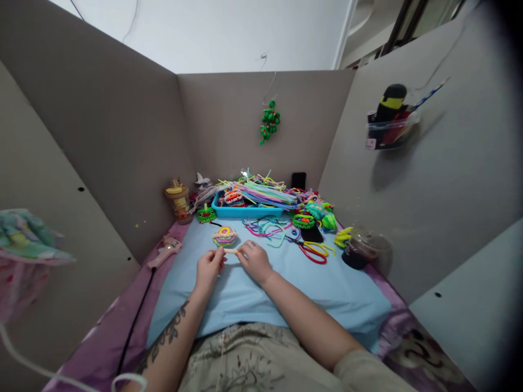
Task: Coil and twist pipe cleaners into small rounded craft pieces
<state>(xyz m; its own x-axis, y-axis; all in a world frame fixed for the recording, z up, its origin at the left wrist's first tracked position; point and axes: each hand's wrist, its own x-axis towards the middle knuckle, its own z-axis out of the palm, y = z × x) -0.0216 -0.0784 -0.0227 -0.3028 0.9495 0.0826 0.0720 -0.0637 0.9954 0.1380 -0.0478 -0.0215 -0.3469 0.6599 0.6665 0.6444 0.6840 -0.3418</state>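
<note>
My left hand (210, 268) and my right hand (255, 261) are close together over the blue cloth (281, 288). Between their fingertips stretches a short cream pipe cleaner (230, 251), pinched at each end. Just beyond it lies a rounded craft piece (225, 236) in pastel stripes, apart from both hands. To the right of my right hand are red-handled scissors (314, 253) and a yellow-handled tool beside them. Loose pipe cleaners (267, 227) in teal, pink and purple lie scattered behind my right hand.
A blue tray (249, 213) heaped with pipe cleaners stands at the back. A pink glue gun (166, 252) with a black cord lies left. A drink cup (178, 201) is back left, a dark-bottomed clear cup (359, 251) right. Grey panels (265, 158) enclose the table.
</note>
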